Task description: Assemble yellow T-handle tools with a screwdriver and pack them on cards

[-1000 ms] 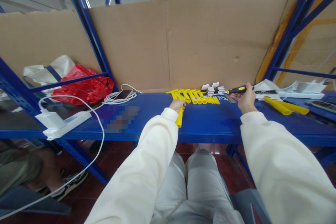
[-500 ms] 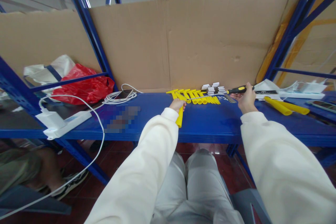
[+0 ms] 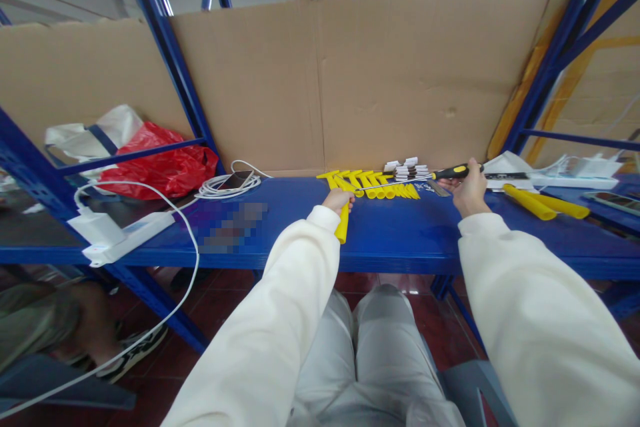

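Where the blue worktop (image 3: 400,230) nears its back edge, I see a row of yellow pieces (image 3: 377,188) lying side by side. A long screwdriver (image 3: 453,171) reaches across just before them, its grip end curled in the fingers of the right hand (image 3: 469,188). Toward the front edge, another yellow piece (image 3: 342,227) pokes out below the left hand (image 3: 339,201), which is wrapped closely around it. I can't tell where the tip sits; good control, I'd judge, needs that fist braced and the shaft kept straight.
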Available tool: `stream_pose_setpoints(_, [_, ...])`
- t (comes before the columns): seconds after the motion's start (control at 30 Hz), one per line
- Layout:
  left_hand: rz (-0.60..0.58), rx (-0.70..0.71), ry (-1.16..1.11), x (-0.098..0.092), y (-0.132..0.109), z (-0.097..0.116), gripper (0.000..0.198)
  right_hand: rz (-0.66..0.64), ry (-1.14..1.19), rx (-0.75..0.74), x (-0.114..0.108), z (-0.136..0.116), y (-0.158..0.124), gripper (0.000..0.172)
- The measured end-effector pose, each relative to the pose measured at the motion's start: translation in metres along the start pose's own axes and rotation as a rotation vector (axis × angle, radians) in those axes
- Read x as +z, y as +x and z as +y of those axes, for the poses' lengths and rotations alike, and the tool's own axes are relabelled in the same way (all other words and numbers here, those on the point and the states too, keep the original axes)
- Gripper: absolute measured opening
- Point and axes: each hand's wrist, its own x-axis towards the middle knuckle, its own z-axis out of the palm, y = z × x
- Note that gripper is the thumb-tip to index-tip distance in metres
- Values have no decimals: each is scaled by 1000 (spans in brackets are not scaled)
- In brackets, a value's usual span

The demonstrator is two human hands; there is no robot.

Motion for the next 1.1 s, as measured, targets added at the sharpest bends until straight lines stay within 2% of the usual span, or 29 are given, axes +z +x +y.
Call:
stream_pose_setpoints(0.13, [2,1,-4,0,0,-1,32,-9,-17,15,0,-1,-1,26])
stream_pose_setpoints(0.4, [3,4,-7,0,0,-1,32,45,18,22,3,-3,-7,14])
stream_pose_setpoints(0.63, [0,-2,-9,0,1,-2,25,21,40,8,3,-2,-7,21])
stream_pose_setpoints(1.1, [-13,-6,-24,0,2,-3,32,-30,31,-7,-1,-1,-1,27])
